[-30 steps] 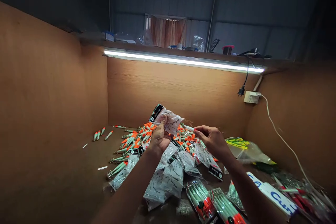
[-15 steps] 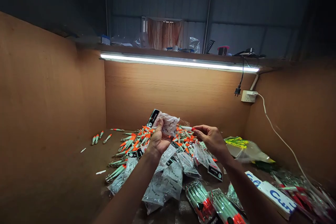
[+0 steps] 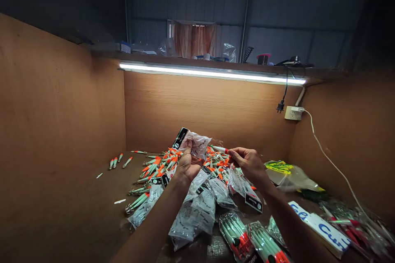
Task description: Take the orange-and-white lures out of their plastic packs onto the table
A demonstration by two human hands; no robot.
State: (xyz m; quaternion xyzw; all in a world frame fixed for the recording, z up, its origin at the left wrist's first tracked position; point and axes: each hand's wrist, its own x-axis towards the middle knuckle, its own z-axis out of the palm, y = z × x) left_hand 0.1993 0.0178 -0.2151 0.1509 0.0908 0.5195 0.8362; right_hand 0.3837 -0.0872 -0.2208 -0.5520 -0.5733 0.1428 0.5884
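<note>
My left hand (image 3: 187, 164) grips a clear plastic bag (image 3: 199, 144) with a black header card, its open end turned to the right. Between the pinched fingers of my right hand (image 3: 247, 162) is a squid jig (image 3: 221, 148), pale-bodied with a reddish-orange end, its far tip pointing left close to the bag's mouth. Beneath both hands spreads a heap of loose orange and pale-green squid jigs (image 3: 156, 167). Flat bags with printing and black cards (image 3: 197, 209) lie in front of the heap, partly behind my left forearm.
Filled packs of jigs (image 3: 236, 234) lie at the front. White boxes with blue writing (image 3: 330, 232) sit at right, beside more bagged jigs (image 3: 359, 226). A yellow-marked plastic bag (image 3: 291, 174) rests behind. A white cable (image 3: 327, 152) hangs from the socket (image 3: 293, 113); a black plug (image 3: 280, 107) dangles nearby.
Hardly anything differs. Both hands keep the same hold on the bag and the jig, and the whole view has shifted very slightly.
</note>
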